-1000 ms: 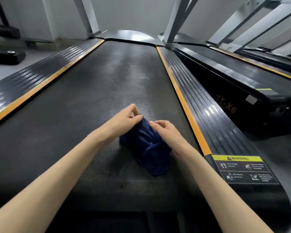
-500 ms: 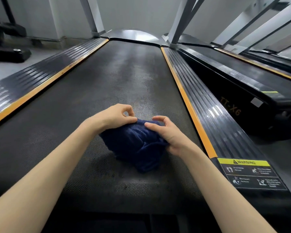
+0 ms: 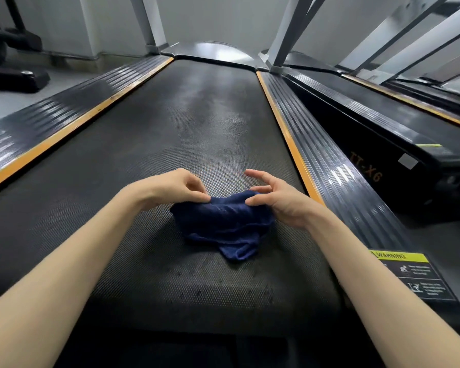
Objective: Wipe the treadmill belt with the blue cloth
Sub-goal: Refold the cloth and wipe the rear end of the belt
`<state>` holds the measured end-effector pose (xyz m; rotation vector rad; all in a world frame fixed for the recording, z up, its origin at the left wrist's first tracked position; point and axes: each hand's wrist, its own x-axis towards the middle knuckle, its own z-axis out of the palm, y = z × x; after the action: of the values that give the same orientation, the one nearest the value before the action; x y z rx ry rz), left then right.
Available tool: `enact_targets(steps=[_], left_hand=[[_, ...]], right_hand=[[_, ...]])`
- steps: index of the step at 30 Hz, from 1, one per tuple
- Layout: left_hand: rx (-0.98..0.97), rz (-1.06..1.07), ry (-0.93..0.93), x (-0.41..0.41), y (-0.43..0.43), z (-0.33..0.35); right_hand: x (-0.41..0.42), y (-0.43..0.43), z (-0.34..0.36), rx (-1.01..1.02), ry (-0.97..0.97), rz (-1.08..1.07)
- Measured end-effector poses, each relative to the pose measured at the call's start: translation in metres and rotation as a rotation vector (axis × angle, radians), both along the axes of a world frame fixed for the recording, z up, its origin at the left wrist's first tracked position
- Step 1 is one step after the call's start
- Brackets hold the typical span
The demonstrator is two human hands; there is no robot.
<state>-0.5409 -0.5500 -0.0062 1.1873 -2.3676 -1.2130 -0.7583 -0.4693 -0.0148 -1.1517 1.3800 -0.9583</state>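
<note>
A dark blue cloth (image 3: 223, 224) lies bunched on the black textured treadmill belt (image 3: 191, 123), near its rear end. My left hand (image 3: 170, 188) pinches the cloth's far left edge between thumb and fingertips. My right hand (image 3: 274, 200) pinches the far right edge with thumb and a finger, its other fingers spread above the belt. The cloth's near corner hangs down towards me in a point.
Ribbed black side rails with orange strips run along the belt at left (image 3: 64, 120) and right (image 3: 327, 160). A yellow warning label (image 3: 401, 257) sits on the right rail. A second treadmill (image 3: 398, 134) stands close on the right. Grey uprights (image 3: 284, 35) rise at the front.
Both hands have moved apart while holding the cloth's far edge, and the bunched cloth has spread wider across the belt. The view has shifted slightly forward.
</note>
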Motion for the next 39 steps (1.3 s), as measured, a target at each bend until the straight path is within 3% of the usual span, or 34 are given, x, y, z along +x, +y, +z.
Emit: enact_targets(steps=[4,5,8,9,11,14,18,22,23,24,26,27,30,34,39], left_hand=[[-0.030,0.059,0.163,-0.002,0.000,0.009],[-0.031,0.059,0.190,-0.004,0.001,0.012],[0.025,-0.003,0.303,-0.011,0.007,0.023],[0.027,-0.020,0.334,-0.013,0.010,0.028],[-0.016,-0.036,0.387,-0.015,0.014,0.036],[-0.095,-0.038,0.471,-0.017,0.018,0.046],[-0.208,0.018,0.481,-0.016,0.015,0.053],[-0.442,0.075,0.311,-0.021,0.005,0.044],[-0.527,0.087,0.204,-0.025,0.003,0.038],[-0.626,0.096,0.061,-0.029,0.000,0.030],[-0.746,0.073,-0.237,-0.038,0.001,0.010],[-0.738,0.041,-0.334,-0.042,0.004,0.000],[-0.619,-0.001,-0.392,-0.057,0.018,-0.029],[-0.430,0.112,-0.378,-0.079,0.028,-0.042],[-0.585,0.178,-0.522,-0.102,0.044,-0.057]], right_hand=[[0.001,-0.005,-0.001,0.002,-0.002,-0.048],[0.004,-0.007,0.000,-0.008,0.107,-0.076],[0.018,-0.011,0.001,-0.204,0.704,-0.275],[0.025,-0.009,0.002,-0.310,0.767,-0.351],[0.038,-0.004,0.005,-0.406,0.560,-0.376],[0.052,-0.001,0.015,-0.262,0.160,-0.222],[0.051,0.002,0.020,-0.167,-0.006,-0.075],[0.050,0.004,0.020,-0.045,-0.227,-0.024],[0.049,0.005,0.018,-0.018,-0.156,-0.052],[0.046,0.005,0.015,-0.018,0.032,-0.088],[0.036,0.004,0.007,-0.061,0.590,-0.139],[0.029,0.005,0.004,-0.093,0.777,-0.174],[0.006,0.010,0.007,-0.116,0.942,-0.244],[-0.028,0.018,0.012,-0.032,1.136,-0.178],[-0.065,0.030,0.013,0.017,1.241,-0.244]])
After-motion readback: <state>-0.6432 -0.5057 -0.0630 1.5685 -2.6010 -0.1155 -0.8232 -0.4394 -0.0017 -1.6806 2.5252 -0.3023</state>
